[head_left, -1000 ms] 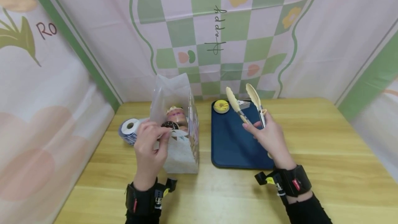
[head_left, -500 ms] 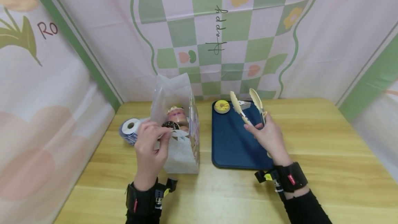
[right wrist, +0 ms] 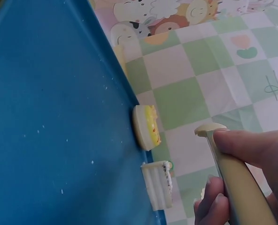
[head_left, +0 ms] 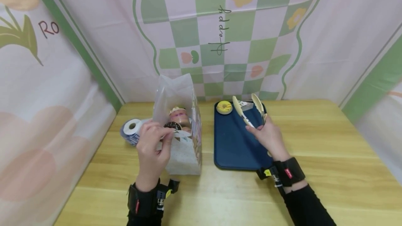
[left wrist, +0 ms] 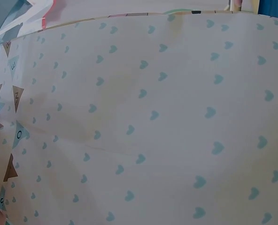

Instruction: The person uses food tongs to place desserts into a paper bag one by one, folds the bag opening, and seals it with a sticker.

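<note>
My left hand [head_left: 152, 145] pinches the front rim of a standing paper bag [head_left: 183, 158]; its heart-patterned side [left wrist: 153, 117] fills the left wrist view. Inside the bag are a pink cake [head_left: 179, 116] and a dark sprinkled doughnut [head_left: 172, 125]. With my right hand [head_left: 271, 138] I hold food tongs [head_left: 238, 106], their cream tips spread apart above the far end of a blue tray [head_left: 233, 145]. A layered cake slice [right wrist: 158, 185] lies on the tray, seen between the tips in the head view. Left of it is a yellow-iced doughnut [right wrist: 147, 127].
A white roll in a blue-and-white wrap [head_left: 131, 132] lies left of the bag, partly behind my left hand. The wooden table [head_left: 314, 142] backs onto a checked, printed cloth [head_left: 210, 34].
My right hand has lowered the tongs slightly, bringing their tips down to around the cake slice in the head view. The left hand keeps its pinch on the bag.
</note>
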{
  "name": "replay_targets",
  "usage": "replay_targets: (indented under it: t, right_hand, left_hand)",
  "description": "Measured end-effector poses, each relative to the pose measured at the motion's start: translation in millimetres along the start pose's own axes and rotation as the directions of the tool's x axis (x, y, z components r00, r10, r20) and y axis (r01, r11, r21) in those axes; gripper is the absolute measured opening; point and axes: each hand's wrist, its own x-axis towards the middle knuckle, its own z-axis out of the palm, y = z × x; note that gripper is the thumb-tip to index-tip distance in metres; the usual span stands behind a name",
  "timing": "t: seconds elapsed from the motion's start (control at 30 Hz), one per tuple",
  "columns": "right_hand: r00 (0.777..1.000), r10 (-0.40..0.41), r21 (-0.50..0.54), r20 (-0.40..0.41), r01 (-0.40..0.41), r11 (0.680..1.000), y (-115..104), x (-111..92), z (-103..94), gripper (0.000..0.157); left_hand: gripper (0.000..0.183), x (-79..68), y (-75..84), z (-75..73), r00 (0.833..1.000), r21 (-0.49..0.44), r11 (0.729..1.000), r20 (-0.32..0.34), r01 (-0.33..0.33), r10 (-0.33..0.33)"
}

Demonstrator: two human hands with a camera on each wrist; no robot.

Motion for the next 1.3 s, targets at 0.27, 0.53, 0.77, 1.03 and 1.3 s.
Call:
replay_targets:
  t: [0.27, 0.53, 0.77, 1.03, 1.3]
  right_hand:
    - [0.999, 0.033, -0.013, 0.028, -0.032, 0.999, 8, 10, 6.5, 0.088]
    - [0.994, 0.08, 0.017, 0.073, -0.082, 0.997, 12, 15, 10.7, 0.098]
    - [0.993, 0.104, -0.019, 0.06, -0.103, 0.994, 12, 19, 10.5, 0.098]
    - [0.986, 0.125, -0.022, 0.109, -0.123, 0.992, 15, 21, 13.1, 0.101]
    - [0.983, 0.128, -0.014, 0.134, -0.127, 0.992, 20, 21, 14.9, 0.1]
  left_hand:
    - [0.021, 0.8, -1.1, -0.2, 1.0, 0.005, 1.0, 0.008, 0.001, -0.001]
    - [0.021, 2.4, -1.1, 0.4, 1.0, 0.008, 1.0, 0.002, -0.025, 0.025]
    - [0.02, 2.6, -1.0, -0.5, 1.0, 0.009, 1.0, 0.003, -0.019, 0.019]
    - [0.02, 2.7, -0.7, -1.7, 1.0, 0.007, 1.0, 0.003, -0.019, 0.019]
    - [0.021, 2.5, -0.2, -2.0, 1.0, -0.001, 1.0, 0.002, -0.018, 0.018]
